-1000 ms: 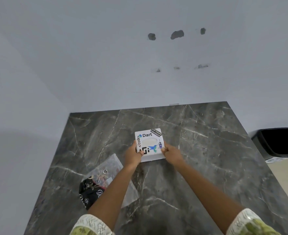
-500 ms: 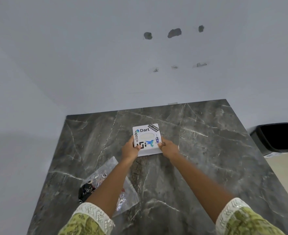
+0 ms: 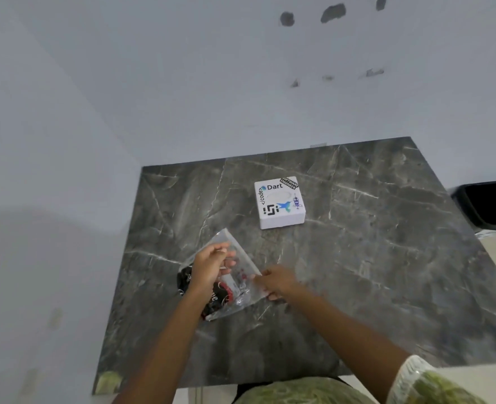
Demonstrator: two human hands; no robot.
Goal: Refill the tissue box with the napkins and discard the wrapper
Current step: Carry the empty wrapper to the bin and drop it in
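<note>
A white square tissue box [image 3: 279,202] with stickers on its lid rests on the dark marble table [image 3: 372,258], toward the back. Nearer to me lies a clear plastic wrapper [image 3: 241,263] with black and red print. My left hand [image 3: 208,268] pinches the wrapper's upper left part, thumb and fingers closed on the plastic. My right hand [image 3: 276,282] grips the wrapper's right edge. Whether napkins are inside the wrapper is hard to tell.
A black bin [image 3: 491,204] stands on the floor past the table's right edge. White walls close off the back and left sides. The table's front edge runs just before my body.
Both hands have let go of the tissue box, which stays on the table, and moved back toward me onto the plastic wrapper. The camera has tilted.
</note>
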